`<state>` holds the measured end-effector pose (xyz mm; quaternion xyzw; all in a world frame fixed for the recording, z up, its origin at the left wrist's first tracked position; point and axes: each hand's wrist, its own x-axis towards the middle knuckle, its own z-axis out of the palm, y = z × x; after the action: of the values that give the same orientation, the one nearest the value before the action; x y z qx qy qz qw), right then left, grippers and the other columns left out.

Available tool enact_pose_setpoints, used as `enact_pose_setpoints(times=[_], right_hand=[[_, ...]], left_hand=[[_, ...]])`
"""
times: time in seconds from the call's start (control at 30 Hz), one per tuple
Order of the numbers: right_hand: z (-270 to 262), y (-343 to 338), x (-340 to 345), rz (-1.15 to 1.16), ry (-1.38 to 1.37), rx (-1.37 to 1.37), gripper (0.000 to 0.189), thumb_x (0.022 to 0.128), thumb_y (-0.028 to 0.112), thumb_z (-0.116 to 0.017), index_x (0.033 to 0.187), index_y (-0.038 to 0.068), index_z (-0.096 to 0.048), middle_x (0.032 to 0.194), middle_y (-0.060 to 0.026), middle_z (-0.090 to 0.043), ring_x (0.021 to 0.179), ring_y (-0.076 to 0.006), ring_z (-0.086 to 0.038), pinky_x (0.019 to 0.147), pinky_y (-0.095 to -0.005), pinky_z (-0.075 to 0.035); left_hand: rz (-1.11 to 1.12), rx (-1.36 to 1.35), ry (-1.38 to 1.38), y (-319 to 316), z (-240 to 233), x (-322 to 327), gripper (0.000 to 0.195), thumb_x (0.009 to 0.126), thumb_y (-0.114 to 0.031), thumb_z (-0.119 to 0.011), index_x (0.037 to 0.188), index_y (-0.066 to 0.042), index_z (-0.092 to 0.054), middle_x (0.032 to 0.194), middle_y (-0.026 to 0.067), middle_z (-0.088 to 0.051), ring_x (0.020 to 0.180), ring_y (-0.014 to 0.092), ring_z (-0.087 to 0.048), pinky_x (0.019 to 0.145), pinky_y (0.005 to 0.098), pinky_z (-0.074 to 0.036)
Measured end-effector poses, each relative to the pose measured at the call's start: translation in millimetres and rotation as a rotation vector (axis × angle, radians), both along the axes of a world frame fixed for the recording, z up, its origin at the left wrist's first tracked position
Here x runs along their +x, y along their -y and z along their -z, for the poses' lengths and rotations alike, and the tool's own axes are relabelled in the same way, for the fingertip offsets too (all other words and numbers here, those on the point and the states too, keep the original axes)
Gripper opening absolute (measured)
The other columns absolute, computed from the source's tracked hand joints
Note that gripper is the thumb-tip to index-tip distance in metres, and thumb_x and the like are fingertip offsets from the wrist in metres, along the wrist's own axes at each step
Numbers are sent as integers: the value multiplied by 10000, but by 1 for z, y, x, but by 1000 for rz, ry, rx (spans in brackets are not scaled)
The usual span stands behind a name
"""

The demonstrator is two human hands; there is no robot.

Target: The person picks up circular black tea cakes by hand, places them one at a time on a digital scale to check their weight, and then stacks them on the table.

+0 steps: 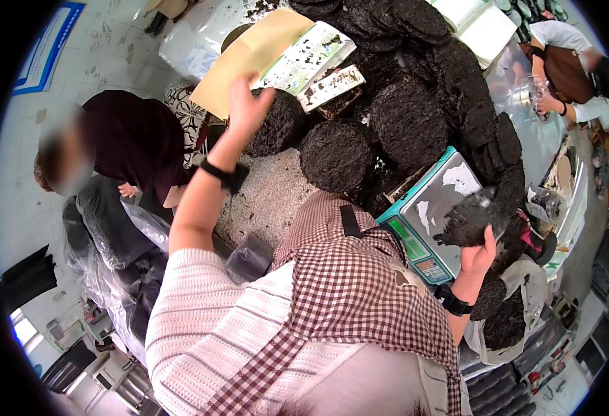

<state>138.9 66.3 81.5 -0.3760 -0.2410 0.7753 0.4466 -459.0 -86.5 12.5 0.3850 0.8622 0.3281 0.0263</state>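
Observation:
My right hand holds a torn piece of dark, dried seaweed over the metal plate of a teal digital scale. The piece is slightly blurred, and whether it rests on the plate is hard to tell. My left hand is blurred, its fingers apart, beside a tan paper sheet and a stack of printed packaging. Just below that hand stands a round dried seaweed cake. Two more round cakes, one nearer and one larger, lie between my hands.
Stacked seaweed cakes curve around the far and right sides. A small white box is among the crumbs. A plastic bag holds more cakes at right. One co-worker bends at left; another handles clear plastic at right.

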Motion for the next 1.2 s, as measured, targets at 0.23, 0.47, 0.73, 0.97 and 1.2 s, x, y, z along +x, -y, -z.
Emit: enact_pose_setpoints(times=[0.23, 0.47, 0.73, 0.97, 1.2], right_hand=[[9, 10, -161, -448, 152, -90, 399, 931, 58, -699, 1298, -51, -588, 1276, -143, -657, 1149, -265, -651, 1028, -435, -521], [45, -31, -254, -345, 253, -35, 237, 916, 55, -726, 1140, 13, -661, 1079, -74, -705, 964, -197, -676, 906, -374, -554], [27, -61, -231, -90, 1424, 1378, 773, 812, 210, -805, 1443, -38, -433, 1495, -275, -428, 1384, -457, -395, 1155, -517, -341], [108, 94, -286, -1206, 1376, 1486, 1153, 689, 500, -880, 1598, 123, -278, 1668, -201, -199, 1538, -413, -195, 1212, -585, -237], [109, 57, -275, -1278, 1161, 1479, 805, 758, 381, -856, 1445, 118, -530, 1598, -172, -372, 1479, -365, -340, 1175, -508, -340]], left_hand=[[130, -941, -282, 69, 47, 64, 1228, 676, -496, -884, 1621, -95, -209, 1697, 144, -156, 1567, 326, -158, 1250, 557, -142], [292, -707, -171, 77, 44, 40, 1001, 731, -423, -861, 1562, -150, -372, 1656, 156, -279, 1527, 369, -263, 1230, 511, -265], [255, -169, -76, 97, 29, 11, 477, 870, -149, -649, 1346, -122, -624, 1405, 165, -604, 1349, 380, -523, 1098, 457, -455], [-223, 699, 483, 127, -2, 3, 253, 1019, -166, -625, 1188, 21, -650, 1032, -6, -684, 891, 73, -589, 801, 232, -470], [-355, 1023, 872, 140, -19, 28, 196, 1020, -124, -607, 1201, -48, -597, 1101, 26, -695, 920, 120, -661, 790, 276, -544]])
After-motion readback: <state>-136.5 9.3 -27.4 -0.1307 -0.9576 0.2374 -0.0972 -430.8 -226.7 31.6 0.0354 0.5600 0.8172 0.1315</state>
